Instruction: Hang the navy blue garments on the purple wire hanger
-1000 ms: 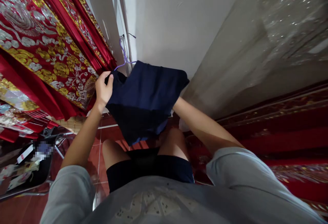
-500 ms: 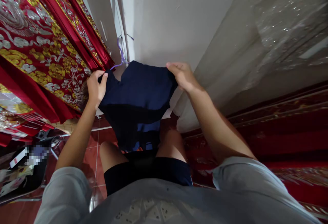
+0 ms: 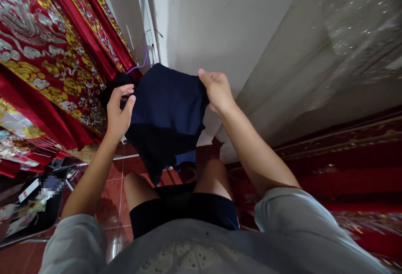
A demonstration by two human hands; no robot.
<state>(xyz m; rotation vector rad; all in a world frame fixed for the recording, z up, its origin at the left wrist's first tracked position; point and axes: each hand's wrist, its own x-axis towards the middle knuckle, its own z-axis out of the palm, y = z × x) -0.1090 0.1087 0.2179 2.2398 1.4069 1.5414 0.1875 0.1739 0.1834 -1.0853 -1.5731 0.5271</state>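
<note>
My left hand [image 3: 117, 113] is raised in front of me, fingers curled loosely and part open, with the fingertips and thumb touching the left upper edge of one dark navy garment [image 3: 163, 115]. I cannot tell whether this hand has a firm pinch on the cloth or only rests against it. My right hand [image 3: 216, 90] is closed in a fist-like grip on the right upper edge of the same garment, thumb on top, cloth bunched under the fingers.

Count: two hands, one garment, one hanger. The garment is held up at chest height between the two hands, in the air above my knees. Its upper edge runs roughly left to right from hand to hand, slightly higher at the middle. Its long axis runs top to bottom: the cloth hangs down from the held edge and narrows to a point that ends just above my left knee. A lighter blue patch shows near the lower right of the cloth.

One thin purple hanger [image 3: 142, 58] rises from the upper left corner of the garment, its hook pointing up toward the white wall [image 3: 220, 19].

To my left hangs red fabric with gold and silver embroidery [image 3: 47, 56]. Below, the floor is red-brown tile [image 3: 111, 194]. To my right lies more dark red patterned fabric [image 3: 345, 157].
</note>
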